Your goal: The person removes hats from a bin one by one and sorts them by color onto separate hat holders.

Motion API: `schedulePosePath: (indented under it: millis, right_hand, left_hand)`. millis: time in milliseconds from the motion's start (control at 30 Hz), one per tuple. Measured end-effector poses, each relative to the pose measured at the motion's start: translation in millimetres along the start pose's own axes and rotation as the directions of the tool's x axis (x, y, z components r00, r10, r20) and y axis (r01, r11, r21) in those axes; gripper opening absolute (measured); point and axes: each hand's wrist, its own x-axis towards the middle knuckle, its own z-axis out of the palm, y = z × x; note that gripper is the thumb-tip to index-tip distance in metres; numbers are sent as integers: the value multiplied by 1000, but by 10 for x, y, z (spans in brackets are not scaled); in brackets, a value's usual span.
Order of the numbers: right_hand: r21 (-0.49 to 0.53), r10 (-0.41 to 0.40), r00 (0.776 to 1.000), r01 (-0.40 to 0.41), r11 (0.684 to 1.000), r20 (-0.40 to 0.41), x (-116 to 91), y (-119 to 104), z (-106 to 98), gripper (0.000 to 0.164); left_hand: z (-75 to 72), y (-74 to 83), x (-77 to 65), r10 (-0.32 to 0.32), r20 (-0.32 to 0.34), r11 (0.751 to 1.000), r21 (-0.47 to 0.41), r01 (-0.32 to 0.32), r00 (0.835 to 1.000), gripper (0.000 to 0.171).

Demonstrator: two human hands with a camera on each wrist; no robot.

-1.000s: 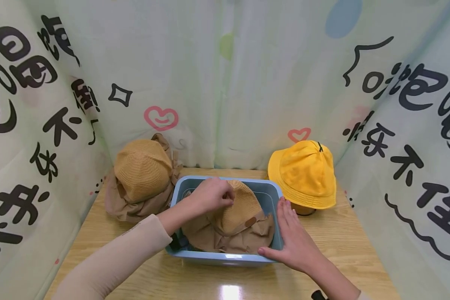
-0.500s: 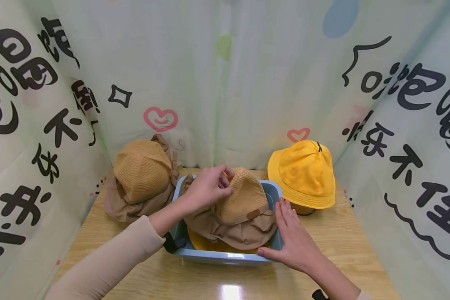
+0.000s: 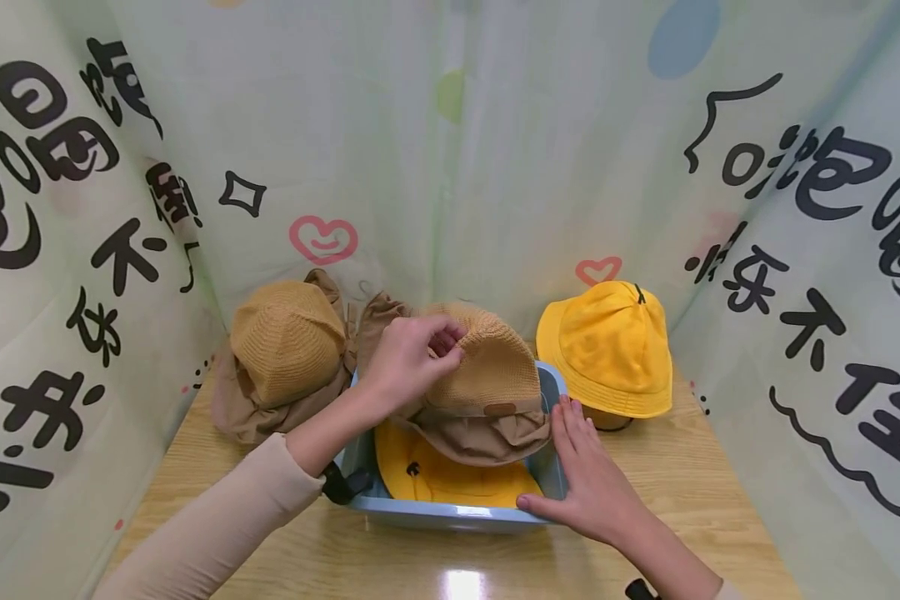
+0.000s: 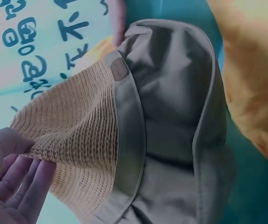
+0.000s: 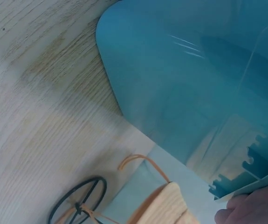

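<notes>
My left hand (image 3: 412,354) pinches the woven straw crown of a sun hat (image 3: 487,367) between thumb and fingers, above the blue plastic bin (image 3: 465,515). The hat has a tan crown with a small leather label and a soft brown cloth brim, which hangs down toward the bin. In the left wrist view the crown (image 4: 78,121) is creased where it is pinched. Below it a yellow hat (image 3: 457,479) lies in the bin. My right hand (image 3: 596,483) rests with straight fingers along the bin's right rim, its thumb on the front rim.
At the back left another straw-and-cloth hat (image 3: 285,350) sits on the wooden table (image 3: 285,550). A yellow bucket hat (image 3: 607,350) stands at the back right, over a stand whose wire base (image 5: 82,200) shows in the right wrist view. Printed curtains (image 3: 390,167) enclose the table.
My left hand has raised the straw sun hat up and back out of the bin, uncovering the yellow hat beneath. My right hand has stayed on the bin.
</notes>
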Motion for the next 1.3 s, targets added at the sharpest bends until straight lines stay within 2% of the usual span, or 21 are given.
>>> schedulePosePath:
  millis: [167, 300, 667, 800, 967, 1300]
  right_hand:
    - [3, 10, 1000, -10, 1000, 10, 9, 1, 4, 126]
    - [15, 5, 1000, -6, 1000, 5, 17, 4, 7, 126]
    - [15, -8, 1000, 8, 1000, 0, 5, 12, 3, 124]
    - [12, -10, 1000, 10, 1000, 4, 14, -3, 2, 124]
    - [26, -7, 1000, 7, 1000, 10, 30, 2, -4, 123]
    - [40, -8, 1000, 8, 999, 12, 25, 15, 7, 121]
  left_hand:
    - [-119, 10, 12, 70, -60, 994, 93, -64, 996, 10]
    - [-227, -8, 14, 102, -112, 988, 127, -88, 988, 10]
    - [-572, -34, 11, 129, -245, 991, 74, -114, 961, 9]
    - [-698, -75, 16, 153, -310, 988, 77, -135, 939, 9]
    - [-897, -92, 20, 176, -392, 984, 81, -157, 903, 11]
    - [-1290, -99, 2, 122, -523, 992, 62, -106, 844, 11]
